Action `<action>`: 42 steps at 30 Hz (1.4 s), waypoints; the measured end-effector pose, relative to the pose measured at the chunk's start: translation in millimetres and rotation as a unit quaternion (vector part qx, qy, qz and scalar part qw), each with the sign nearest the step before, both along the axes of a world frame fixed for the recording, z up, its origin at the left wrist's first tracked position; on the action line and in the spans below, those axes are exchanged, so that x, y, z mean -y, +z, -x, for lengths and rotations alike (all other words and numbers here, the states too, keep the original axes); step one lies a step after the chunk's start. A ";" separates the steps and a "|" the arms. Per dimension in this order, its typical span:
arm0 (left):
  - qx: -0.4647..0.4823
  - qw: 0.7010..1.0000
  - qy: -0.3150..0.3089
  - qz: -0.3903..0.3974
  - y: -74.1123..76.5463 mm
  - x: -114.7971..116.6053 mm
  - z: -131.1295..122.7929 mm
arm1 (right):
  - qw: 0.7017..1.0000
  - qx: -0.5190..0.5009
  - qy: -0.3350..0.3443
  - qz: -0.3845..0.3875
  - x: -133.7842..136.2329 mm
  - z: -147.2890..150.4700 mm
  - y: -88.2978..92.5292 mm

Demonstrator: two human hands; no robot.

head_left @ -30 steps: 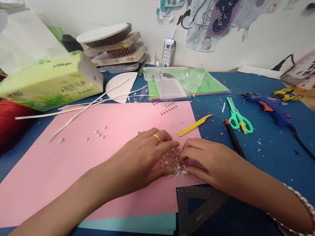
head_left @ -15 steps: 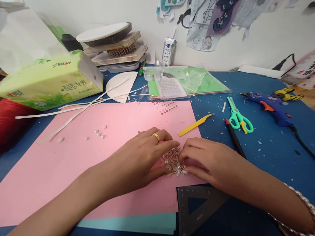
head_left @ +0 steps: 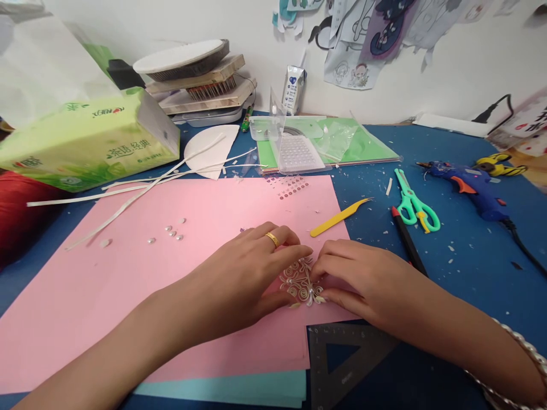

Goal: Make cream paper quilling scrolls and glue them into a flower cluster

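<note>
A quilled ornament (head_left: 302, 279) of coiled cream strips, with small pearls set in it, lies on pink paper (head_left: 205, 210). My left hand (head_left: 260, 267), with a gold ring on one finger, grips its left side; the thumb is at the lower edge and a fingertip at the top. From the right, my right hand (head_left: 350, 279) holds the other side between thumb and curled fingers. Both hands cover parts of the ornament's outer edges. Yellow tweezers (head_left: 337, 219) rest just above the right hand.
Loose pearls (head_left: 172, 233) lie on the left of the paper, near long white strips (head_left: 145, 193). Green scissors (head_left: 412, 202), a black marker (head_left: 408, 239) and a blue glue gun (head_left: 470, 185) are to the right. A dark set square (head_left: 322, 364) lies in front.
</note>
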State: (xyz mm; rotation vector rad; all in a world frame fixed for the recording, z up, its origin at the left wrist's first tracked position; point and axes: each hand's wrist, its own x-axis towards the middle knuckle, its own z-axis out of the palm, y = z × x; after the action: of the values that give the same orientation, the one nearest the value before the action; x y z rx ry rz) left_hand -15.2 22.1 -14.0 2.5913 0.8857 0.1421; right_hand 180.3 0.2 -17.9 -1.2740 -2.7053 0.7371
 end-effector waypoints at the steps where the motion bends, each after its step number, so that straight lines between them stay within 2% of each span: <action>1: 0.000 1.000 0.001 0.000 0.2 0.2 0.1 | 1.000 -0.001 0.000 0.000 0.1 0.0 0.3; 21: -0.009 1.000 0.000 -0.009 -2.6 1.3 1.7 | 1.000 -0.003 -0.001 0.003 0.6 -1.1 -0.5; 27: 0.030 0.997 0.014 -0.076 -8.2 5.0 3.8 | 0.999 -0.015 -0.003 -0.031 0.3 -2.0 -2.1; 32: 0.035 0.997 0.022 -0.067 -8.2 6.6 3.9 | 0.998 -0.013 -0.030 -0.058 -0.5 -2.0 1.0; 42: 0.077 0.994 0.024 -0.067 -9.8 3.5 0.6 | 0.988 -0.014 -0.029 -0.150 -2.1 -1.1 -0.2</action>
State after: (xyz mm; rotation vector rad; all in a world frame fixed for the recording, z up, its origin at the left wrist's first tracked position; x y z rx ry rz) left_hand -15.8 18.5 -23.8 2.6402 0.9101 0.4224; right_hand 181.4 2.3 -18.1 -1.2505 -2.6174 0.3213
